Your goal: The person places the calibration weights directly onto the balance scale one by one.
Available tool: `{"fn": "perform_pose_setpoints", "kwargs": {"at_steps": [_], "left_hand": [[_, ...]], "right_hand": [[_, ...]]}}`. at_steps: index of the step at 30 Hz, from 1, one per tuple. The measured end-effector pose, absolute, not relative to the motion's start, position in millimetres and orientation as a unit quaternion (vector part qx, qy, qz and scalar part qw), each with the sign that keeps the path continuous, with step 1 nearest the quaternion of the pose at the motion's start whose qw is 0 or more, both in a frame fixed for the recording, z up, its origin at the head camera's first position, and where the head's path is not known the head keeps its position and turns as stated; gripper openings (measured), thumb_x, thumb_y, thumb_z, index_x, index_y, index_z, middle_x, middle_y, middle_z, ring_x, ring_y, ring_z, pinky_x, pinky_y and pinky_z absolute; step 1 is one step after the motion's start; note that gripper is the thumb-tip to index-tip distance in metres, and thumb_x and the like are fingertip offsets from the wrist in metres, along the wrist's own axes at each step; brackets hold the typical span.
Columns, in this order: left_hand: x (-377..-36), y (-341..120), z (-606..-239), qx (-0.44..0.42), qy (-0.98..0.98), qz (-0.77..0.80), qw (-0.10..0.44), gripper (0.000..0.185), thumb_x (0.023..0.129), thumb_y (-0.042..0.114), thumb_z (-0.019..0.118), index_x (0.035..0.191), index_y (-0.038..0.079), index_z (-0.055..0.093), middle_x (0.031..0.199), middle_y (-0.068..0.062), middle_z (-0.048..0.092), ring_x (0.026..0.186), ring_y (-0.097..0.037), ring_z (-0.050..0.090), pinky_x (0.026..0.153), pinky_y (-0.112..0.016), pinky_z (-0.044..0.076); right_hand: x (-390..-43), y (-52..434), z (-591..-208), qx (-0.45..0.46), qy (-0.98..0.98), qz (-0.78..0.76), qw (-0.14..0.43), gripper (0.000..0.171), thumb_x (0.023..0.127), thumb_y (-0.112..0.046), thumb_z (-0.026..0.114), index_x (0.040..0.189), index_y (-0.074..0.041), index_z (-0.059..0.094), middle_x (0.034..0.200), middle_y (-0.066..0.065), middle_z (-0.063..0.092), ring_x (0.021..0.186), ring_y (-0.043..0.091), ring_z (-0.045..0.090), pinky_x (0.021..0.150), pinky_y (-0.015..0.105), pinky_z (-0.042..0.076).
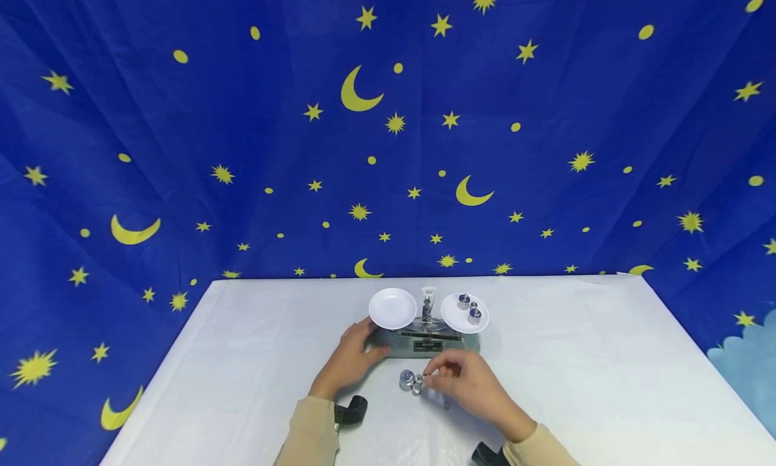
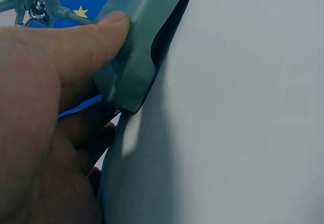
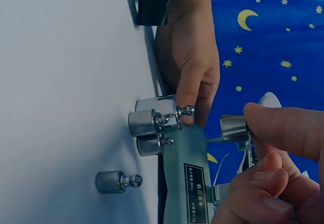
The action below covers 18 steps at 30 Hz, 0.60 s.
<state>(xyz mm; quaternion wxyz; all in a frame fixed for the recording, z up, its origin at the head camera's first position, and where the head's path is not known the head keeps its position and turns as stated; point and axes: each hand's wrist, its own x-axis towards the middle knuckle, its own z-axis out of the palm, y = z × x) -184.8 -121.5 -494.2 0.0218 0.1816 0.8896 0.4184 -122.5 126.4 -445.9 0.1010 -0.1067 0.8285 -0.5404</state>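
Towards the far edge of the white table (image 1: 576, 358), a two-pan balance scale (image 1: 400, 343), its grey-green base bearing a black nameplate (image 1: 427, 347) on the front.

Left hand (image 1: 348, 361): grips the base at its left end, thumb laid along it and fingers round the other side. Left pan (image 1: 392, 308), a white dish, sits just above that hand.

Right hand (image 1: 469, 382): pinches a small metal weight (image 3: 233, 128) between thumb and forefinger, raised off the table (knob end hidden by the fingers). Remaining fingers curl in towards the palm.

Below the held piece, in front of the base, three knobbed weights stand upright in a tight group: one large weight (image 1: 407, 380) and two smaller weights (image 3: 142, 123) close against it. A lone weight (image 3: 109, 182) stands upright, apart from the group, on the near side and to the right.

Right pan (image 1: 451, 311), also white, carries three more: two larger weights (image 1: 475, 316) and a tiny weight (image 1: 473, 306) between them.

Both sleeves (image 1: 310, 432) beige, black wrist mounts (image 1: 351, 411) at the cuffs. Behind the table, a deep blue cloth (image 1: 424, 75) printed with yellow moons, stars and dots.
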Motion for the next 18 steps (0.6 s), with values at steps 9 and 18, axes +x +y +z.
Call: {"fn": "perform_pose_setpoints", "kwargs": {"at_steps": [9,18], "left_hand": [[-185,-121,-495,0.182,0.89,0.418,0.014,0.063,0.094,0.025,0.07,0.147,0.0,0.048,0.154,-0.017,0.044,0.145,-0.035,0.037,0.123,-0.057,0.016],[-185,-120,-494,0.18,0.889,0.421,0.018,0.064,0.094,0.025,0.07,0.148,-0.001,0.047,0.155,-0.017,0.043,0.145,-0.035,0.035,0.123,-0.057,0.015]], "right_hand": [[-123,124,-441,-0.108,0.821,-0.552,0.092,0.013,0.082,-0.014,0.081,0.093,-0.009,0.075,0.073,-0.002,0.054,0.061,0.008,0.048,0.05,0.019,0.04],[-124,124,-434,-0.118,0.817,-0.558,0.082,0.013,0.082,-0.012,0.08,0.093,-0.009,0.076,0.072,-0.001,0.054,0.061,0.008,0.048,0.052,0.019,0.041]]}}
